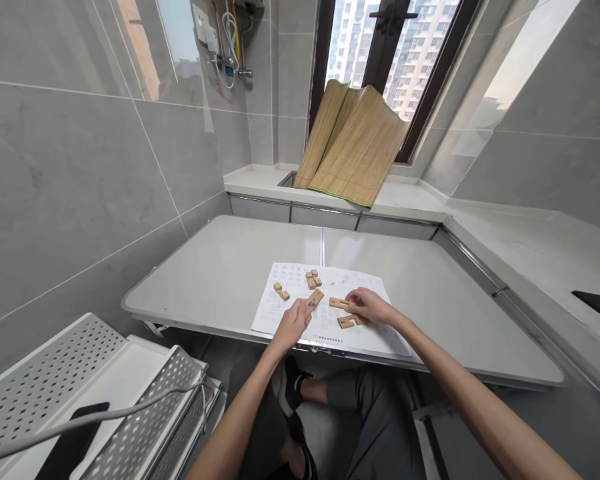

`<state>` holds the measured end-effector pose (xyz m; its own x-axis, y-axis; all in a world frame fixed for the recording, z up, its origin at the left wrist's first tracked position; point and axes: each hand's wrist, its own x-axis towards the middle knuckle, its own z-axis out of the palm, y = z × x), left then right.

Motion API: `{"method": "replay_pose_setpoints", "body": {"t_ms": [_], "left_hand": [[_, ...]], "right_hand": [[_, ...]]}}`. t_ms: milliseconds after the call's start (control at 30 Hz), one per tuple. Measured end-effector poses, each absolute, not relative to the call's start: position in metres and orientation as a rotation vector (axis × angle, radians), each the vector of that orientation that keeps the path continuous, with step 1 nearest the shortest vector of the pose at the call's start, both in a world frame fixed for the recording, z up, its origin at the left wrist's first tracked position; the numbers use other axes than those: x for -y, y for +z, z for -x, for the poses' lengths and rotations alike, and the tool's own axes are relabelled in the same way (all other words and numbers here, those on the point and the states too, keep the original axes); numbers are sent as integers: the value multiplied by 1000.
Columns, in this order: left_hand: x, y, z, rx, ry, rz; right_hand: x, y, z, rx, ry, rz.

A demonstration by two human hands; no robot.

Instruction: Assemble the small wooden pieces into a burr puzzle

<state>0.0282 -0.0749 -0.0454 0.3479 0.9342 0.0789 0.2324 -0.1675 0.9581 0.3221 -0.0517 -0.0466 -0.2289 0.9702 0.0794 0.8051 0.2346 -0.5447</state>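
Observation:
My left hand [295, 321] is closed on a flat wooden puzzle piece [316, 297], tilted up over the printed sheet. Between the fingers of my right hand [369, 305] is another flat wooden piece [338, 303] with a slot in it. Just below that hand a notched wooden piece [347, 323] lies on the sheet, partly covered by the fingers. Beyond my left hand sits a small cluster of wooden blocks [311, 280]. Farther left rests a notched wooden block [281, 291]. All of these are over or on the white printed paper [267, 317].
The paper lies on a pale folding table [220, 267]. Behind it, a bamboo mat [360, 147] leans against the window on a white ledge [260, 180]. At lower left stands a white perforated rack [65, 353] with a cable [145, 405] and a dark phone-like object [73, 447].

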Motion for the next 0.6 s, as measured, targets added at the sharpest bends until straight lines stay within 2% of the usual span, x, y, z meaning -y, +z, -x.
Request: {"method": "replay_pose_setpoints", "body": {"t_ms": [600], "left_hand": [[75,-43,-33,-1102,940,-1690]], "right_hand": [[85,-13,-331,2278,645,1534]]}}
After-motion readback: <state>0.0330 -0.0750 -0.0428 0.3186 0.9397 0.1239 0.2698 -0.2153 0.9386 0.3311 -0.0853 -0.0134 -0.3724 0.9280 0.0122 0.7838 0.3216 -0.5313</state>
